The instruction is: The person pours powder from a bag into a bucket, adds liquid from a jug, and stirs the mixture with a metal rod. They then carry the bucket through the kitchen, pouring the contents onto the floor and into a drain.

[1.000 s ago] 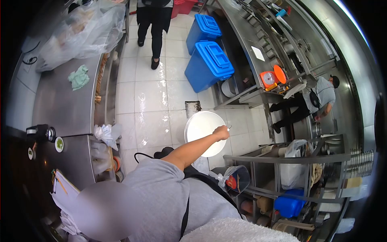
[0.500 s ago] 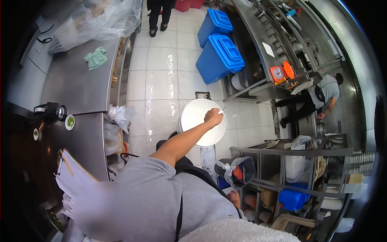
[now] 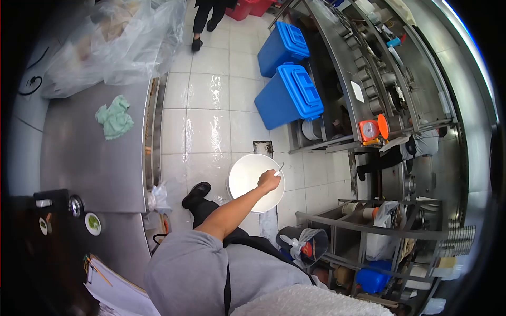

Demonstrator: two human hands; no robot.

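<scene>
My left hand [image 3: 269,181] is closed around the grip of the bucket handle [image 3: 281,168], whose bent wire sticks out past my fingers. Below it is a round white bucket [image 3: 243,181], over the tiled floor, its top plain white from above. My left arm reaches to it from a grey sleeve. One black shoe [image 3: 197,194] shows left of the bucket. To the right of my legs, a dark bin [image 3: 287,238] with a knotted plastic bag and something red in it stands close by. My right hand is out of sight.
Steel counters [image 3: 79,158] run along the left, with a green cloth [image 3: 115,117]. Two blue lidded bins [image 3: 290,97] stand ahead, right of the tiled aisle. Metal racks [image 3: 369,231] fill the right side. One person [image 3: 205,21] is far ahead, another [image 3: 387,158] at the right.
The bucket and my left hand sit lower and further left in view. My shoe has come into sight; my right hand has gone out of it. The person far ahead has shifted their feet.
</scene>
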